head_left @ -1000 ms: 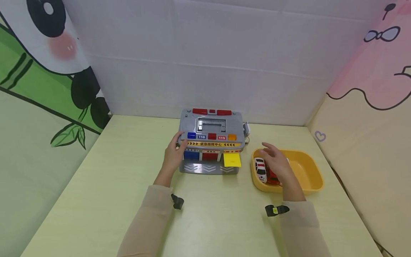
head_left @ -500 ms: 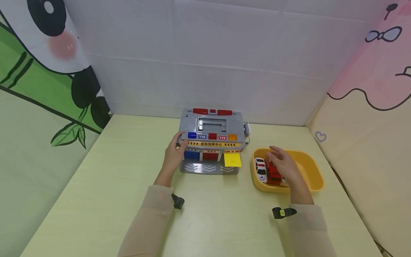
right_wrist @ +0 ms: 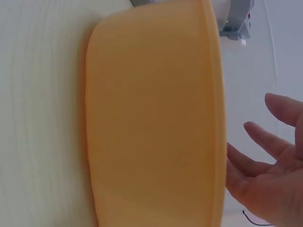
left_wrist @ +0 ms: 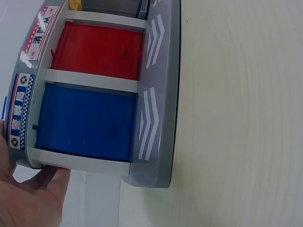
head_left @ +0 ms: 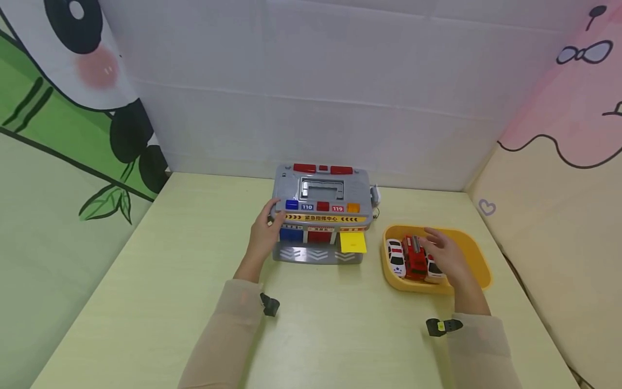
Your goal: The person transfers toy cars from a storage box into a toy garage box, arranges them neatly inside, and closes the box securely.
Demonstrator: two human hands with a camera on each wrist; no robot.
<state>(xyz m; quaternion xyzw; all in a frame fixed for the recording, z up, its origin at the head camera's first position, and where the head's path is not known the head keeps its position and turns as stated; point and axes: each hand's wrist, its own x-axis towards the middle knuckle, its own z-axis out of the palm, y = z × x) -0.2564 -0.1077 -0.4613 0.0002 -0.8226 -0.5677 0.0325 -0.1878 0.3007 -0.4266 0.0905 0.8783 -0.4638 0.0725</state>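
A grey toy emergency station [head_left: 286,189] stands at the back middle, with a carry handle on top. Its blue door [left_wrist: 85,120] and red door [left_wrist: 97,53] are down, while the yellow door [head_left: 353,242] sticks out at the right. My left hand [head_left: 262,237] grips the station's left side, thumb at the front. Over the yellow bin [head_left: 478,265] hovers my right hand [head_left: 447,258], holding nothing, fingers loosely bent. Inside the bin lie a white toy police car [head_left: 396,258], a red toy fire truck [head_left: 414,259] and another white toy car [head_left: 434,272], partly hidden by that hand.
All of it stands on a pale wood-grain table [head_left: 340,335]. A white partition [head_left: 316,124] rises right behind the station. Decorated side panels close in the left and right. A small grey piece [head_left: 374,195] with a coiled cord hangs at the station's right side.
My right hand has shifted rightward over the bin, bringing the red fire truck and the car beside it into view. The left hand and the station have stayed put.
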